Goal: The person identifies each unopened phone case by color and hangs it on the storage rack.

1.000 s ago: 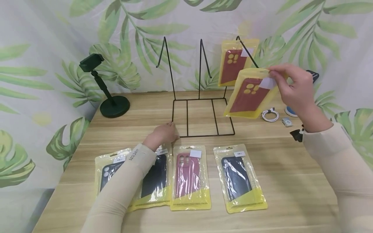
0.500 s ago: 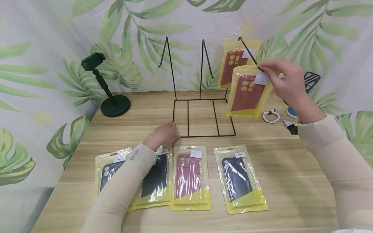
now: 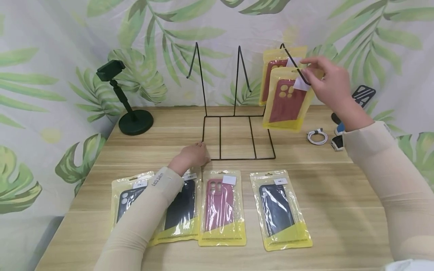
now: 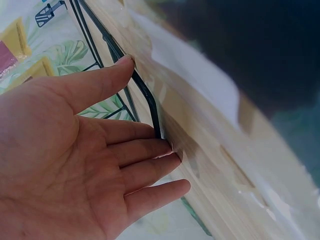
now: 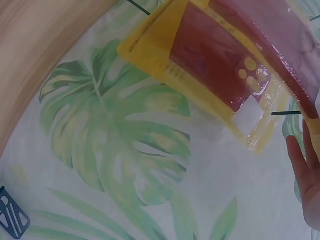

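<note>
**Red case pouch held at the rack's right hook**

We see the right hand [image 3: 327, 84] raised above the far right of the desk [image 3: 339, 195], forearm angled up from the lower right in a beige sleeve. Its fingers [image 3: 310, 62] pinch the top of a yellow pouch with a red phone case [image 3: 286, 99], holding it at the tip of the right hook [image 3: 294, 64] of the black wire display rack [image 3: 237, 113]. The pouch hangs tilted, just in front of a second red-case pouch [image 3: 271, 67] already on that hook. In the right wrist view only the edge of the fingers [image 5: 305, 175] shows, next to the two pouches.

The left hand [image 3: 191, 156] lies low on the desk at the rack's front left corner. The left wrist view shows its fingers [image 4: 150, 165] straight and slightly apart, their tips touching the black base wire, gripping nothing.

Nearer to us, four pouches lie in a row on the desk: a dark case [image 3: 127, 197] at the left, another dark one [image 3: 184, 207] partly under the left sleeve, a pink-red case [image 3: 220, 205], and a dark case [image 3: 278, 209] at the right. A dark green phone stand [image 3: 130, 113] is at the back left. Behind the right forearm lie a coiled white cable [image 3: 317, 136] and some small objects that the arm partly hides. A leaf-print cloth [image 3: 68, 56] hangs behind everything.
</note>
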Available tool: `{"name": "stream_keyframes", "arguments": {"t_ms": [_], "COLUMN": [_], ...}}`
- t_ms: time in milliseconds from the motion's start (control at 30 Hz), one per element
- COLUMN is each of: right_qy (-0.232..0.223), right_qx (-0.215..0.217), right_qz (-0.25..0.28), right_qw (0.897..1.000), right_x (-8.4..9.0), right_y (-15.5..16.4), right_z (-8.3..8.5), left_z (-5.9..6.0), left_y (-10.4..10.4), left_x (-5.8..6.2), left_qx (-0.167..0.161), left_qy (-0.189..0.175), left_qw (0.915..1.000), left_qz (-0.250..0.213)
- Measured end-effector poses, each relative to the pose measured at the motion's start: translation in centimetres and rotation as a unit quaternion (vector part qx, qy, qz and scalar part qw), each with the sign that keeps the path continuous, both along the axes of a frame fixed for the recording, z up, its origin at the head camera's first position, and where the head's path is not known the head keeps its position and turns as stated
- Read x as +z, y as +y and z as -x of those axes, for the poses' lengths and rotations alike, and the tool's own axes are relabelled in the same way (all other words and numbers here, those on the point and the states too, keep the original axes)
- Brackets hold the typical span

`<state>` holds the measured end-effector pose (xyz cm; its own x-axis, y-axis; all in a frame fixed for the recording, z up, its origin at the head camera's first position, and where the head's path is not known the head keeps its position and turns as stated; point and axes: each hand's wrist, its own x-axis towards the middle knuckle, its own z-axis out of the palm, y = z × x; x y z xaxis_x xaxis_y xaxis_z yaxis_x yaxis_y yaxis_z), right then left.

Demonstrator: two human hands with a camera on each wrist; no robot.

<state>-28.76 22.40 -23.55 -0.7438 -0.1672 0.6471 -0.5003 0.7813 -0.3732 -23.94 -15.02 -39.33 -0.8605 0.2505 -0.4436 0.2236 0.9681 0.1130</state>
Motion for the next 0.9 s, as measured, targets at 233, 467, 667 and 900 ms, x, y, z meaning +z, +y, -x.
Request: {"name": "stream_keyframes", "arguments": {"t_ms": [233, 467, 667, 900], "right_qy": [-0.059, -0.076, -0.107, -0.114], "right_qx": [-0.023, -0.038, -0.062, -0.072], "right_qz": [0.004, 0.017, 0.034, 0.040], "right_qw": [0.998, 0.996, 0.992, 0.990], "right_x": [0.6, 0.8, 1.0, 1.0], "right_y": [-0.6, -0.8, -1.0, -1.6], "right_z": [2.0, 3.8, 4.9, 5.8], "left_z": [-0.2, -0.4, -0.4, -0.4], "left_y": [-0.1, 0.1, 0.2, 0.1], "left_x": [0.1, 0.3, 0.8, 0.8], "left_qx": [-0.001, 0.001, 0.006, 0.006], "left_qy": [0.001, 0.004, 0.009, 0.009], "left_qw": [1.0000, 1.0000, 0.9999, 0.9999], "left_qz": [-0.001, -0.003, -0.008, -0.004]}}
